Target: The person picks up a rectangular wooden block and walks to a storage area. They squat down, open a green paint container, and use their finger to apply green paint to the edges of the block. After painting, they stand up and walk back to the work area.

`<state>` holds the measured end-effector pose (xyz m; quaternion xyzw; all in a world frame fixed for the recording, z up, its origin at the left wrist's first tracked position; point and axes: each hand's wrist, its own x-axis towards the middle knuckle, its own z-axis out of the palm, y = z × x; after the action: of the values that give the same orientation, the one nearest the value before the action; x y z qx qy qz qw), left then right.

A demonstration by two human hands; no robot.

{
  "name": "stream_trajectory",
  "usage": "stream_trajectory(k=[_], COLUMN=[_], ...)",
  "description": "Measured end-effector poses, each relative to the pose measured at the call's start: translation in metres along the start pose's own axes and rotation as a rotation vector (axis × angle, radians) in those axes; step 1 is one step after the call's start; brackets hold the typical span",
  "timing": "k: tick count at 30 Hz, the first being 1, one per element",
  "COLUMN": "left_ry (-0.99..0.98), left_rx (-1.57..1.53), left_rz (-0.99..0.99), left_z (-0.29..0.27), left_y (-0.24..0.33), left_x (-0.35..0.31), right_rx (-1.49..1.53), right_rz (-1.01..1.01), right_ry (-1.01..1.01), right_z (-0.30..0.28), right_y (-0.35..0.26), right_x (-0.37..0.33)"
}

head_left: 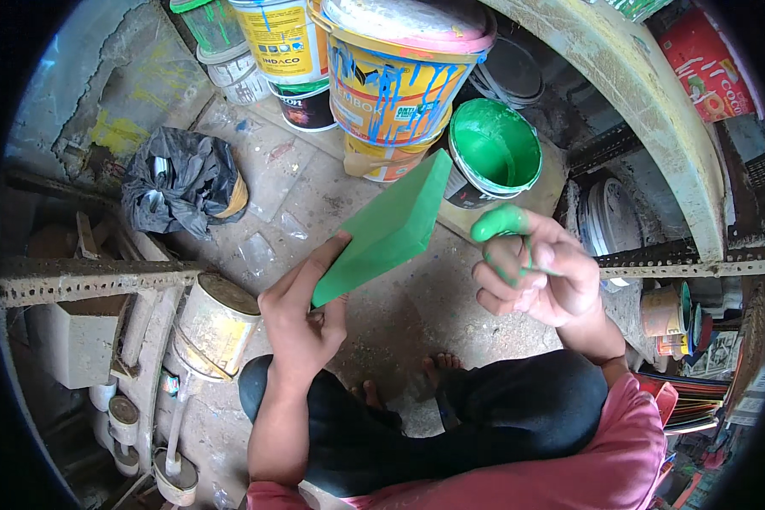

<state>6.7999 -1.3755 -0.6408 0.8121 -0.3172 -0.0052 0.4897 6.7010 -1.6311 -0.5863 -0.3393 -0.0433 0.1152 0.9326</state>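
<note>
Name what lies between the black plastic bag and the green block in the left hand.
In the head view, between the black plastic bag and the green block, dirty floor shows, with two clear scraps, apparently plastic.

Head-worn fisheye, facing down; left hand [302, 308], right hand [551, 274] near, floor [391, 319] farther.

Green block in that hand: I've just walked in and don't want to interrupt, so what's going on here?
A person's left hand holds up a green, flat-sided block. The right hand, smeared with green, is raised to its right, apart from it; whether that hand grips anything is unclear. Just beyond stands an open bucket, its inside coated green.
</note>
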Motion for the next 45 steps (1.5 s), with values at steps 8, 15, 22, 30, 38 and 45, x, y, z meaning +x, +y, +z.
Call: stream_trajectory(k=[8,15,22,30,38,45], left_ry=[0.019,0.023,0.02,0.023,0.036,0.055], left_rx=[0.067,0.06,0.072,0.062,0.064,0.063], left_rz=[0.087,0.062,0.074,0.07,0.078,0.103], left_z=[-0.007,-0.01,-0.01,-0.011,-0.01,-0.008], left_y=[0.001,0.009,0.011,0.012,0.009,0.008], left_x=[-0.003,-0.005,-0.006,-0.004,-0.003,-0.003], right_rx=[-0.661,-0.683,-0.722,-0.691,-0.705,-0.646], right_rz=[-0.17,-0.191,-0.139,-0.209,-0.116,-0.184], right_ry=[0.161,0.125,0.12,0.158,0.022,0.012], right_z=[0.025,0.031,0.032,0.034,0.029,0.025], right_y=[0.013,0.016,0.014,0.008,0.007,0.009], right_x=[-0.008,-0.009,-0.012,-0.011,-0.008,-0.007])
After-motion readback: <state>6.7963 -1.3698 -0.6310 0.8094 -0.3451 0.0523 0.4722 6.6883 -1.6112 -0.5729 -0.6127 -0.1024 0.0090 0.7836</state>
